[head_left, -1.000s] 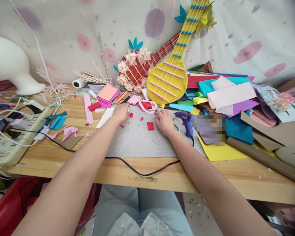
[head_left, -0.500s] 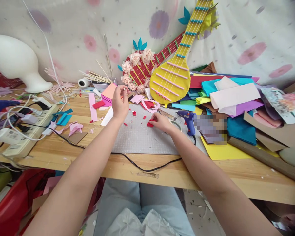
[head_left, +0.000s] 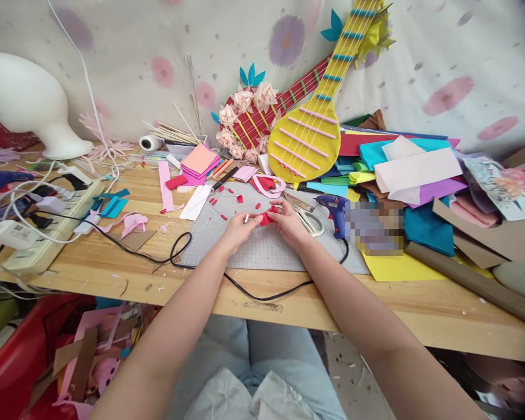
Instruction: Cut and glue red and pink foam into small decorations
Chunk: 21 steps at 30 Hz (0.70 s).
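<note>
Head view – hidden or unclear:
- Red piece [head_left: 266, 220]: your fingertips cover most of it, so only a small folded edge shows and you cannot tell its shape.
- Scissors [head_left: 308, 220]: your right hand covers the blades. The handles lie just beside that wrist.
- Glue gun [head_left: 335, 207]: the body is clear, but a blurred patch cuts off whatever lies to its right.
- Small pale bit at your left fingertips: too small to identify.
- Both your upper arms run out of frame at the bottom.

Head view – hands:
- Left hand [head_left: 238, 229]: low over the mat [head_left: 262, 251], palm down, fingers curled, tips pinching the left end of the red piece.
- Right hand [head_left: 289, 221]: opposite and almost touching the left, thumb and forefinger clenched on the right end of the red piece.
- Forearms: they converge from the near edge of the table [head_left: 376, 309] – a narrow V.
- The red piece sits between your hands, just above the middle of the mat, with red scraps [head_left: 240, 199] scattered beyond it.
</note>
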### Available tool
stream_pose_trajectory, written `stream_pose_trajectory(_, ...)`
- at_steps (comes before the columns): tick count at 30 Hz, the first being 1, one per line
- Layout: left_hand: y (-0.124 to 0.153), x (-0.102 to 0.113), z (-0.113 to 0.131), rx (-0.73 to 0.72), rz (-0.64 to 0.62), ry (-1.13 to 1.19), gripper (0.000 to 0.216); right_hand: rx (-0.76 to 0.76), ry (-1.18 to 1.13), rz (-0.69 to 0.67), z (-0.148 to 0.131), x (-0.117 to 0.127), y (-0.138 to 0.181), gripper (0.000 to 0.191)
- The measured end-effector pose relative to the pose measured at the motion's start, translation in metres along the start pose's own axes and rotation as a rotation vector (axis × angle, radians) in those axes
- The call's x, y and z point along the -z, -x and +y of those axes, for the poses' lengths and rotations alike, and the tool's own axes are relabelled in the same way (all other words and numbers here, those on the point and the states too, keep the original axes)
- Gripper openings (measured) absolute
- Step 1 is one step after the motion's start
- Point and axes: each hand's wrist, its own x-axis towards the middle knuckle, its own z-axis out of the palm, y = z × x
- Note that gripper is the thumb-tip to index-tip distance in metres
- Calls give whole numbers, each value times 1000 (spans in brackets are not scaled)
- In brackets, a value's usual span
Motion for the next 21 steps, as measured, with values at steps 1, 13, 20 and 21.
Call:
stream_pose_trajectory(1, -1, 0, -3, -23, 22, -32, 30, 9, -9, 1, 2, -2, -1, 40)
stream_pose_trajectory(13, -16, 15, -11, -258, 277, -338, 14, 78, 400, 118, 15, 2, -5, 40)
stream_pose_trajectory(20, -11, 14, -8, -329, 273, -710, 10, 101, 565, 56, 18, 7, -6, 31)
stream_pose_trajectory(21, -11, 14, -7, -332, 277, -707, 10, 96, 568, 44, 17, 7, -5, 32)
